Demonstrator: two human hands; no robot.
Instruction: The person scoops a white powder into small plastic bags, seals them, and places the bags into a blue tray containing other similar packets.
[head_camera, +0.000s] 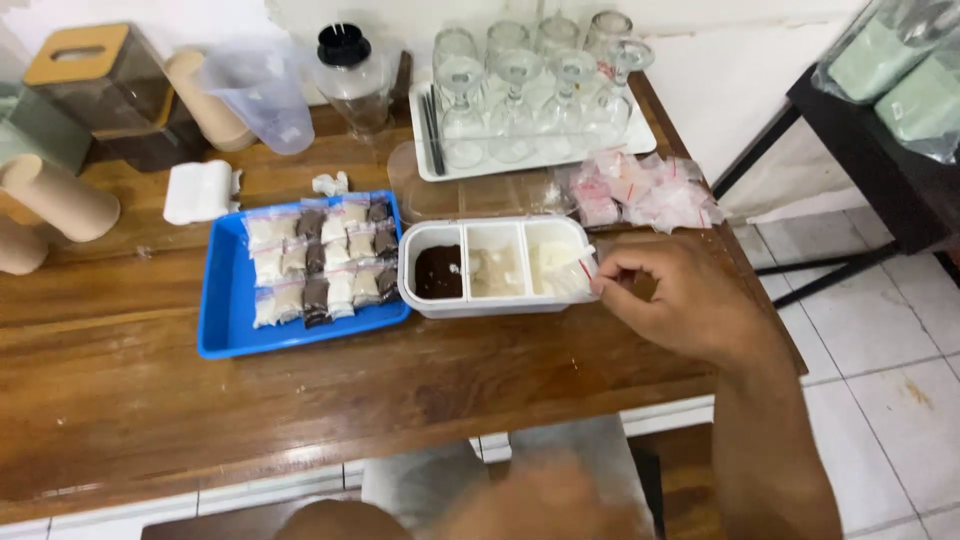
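Observation:
My right hand reaches over the table's right end, its fingertips pinching a small clear plastic bag at the right compartment of a white three-part container. That container holds dark brown powder on the left, pale powder in the middle and white powder on the right. Left of it lies a blue tray with several small filled packets in rows. My left hand is a blur at the bottom edge, below the table; what it holds cannot be told.
A pile of small empty bags lies behind the container. A white tray with several stemmed glasses stands at the back. A measuring jug, a shaker, paper cup stacks and a tissue box stand at back left.

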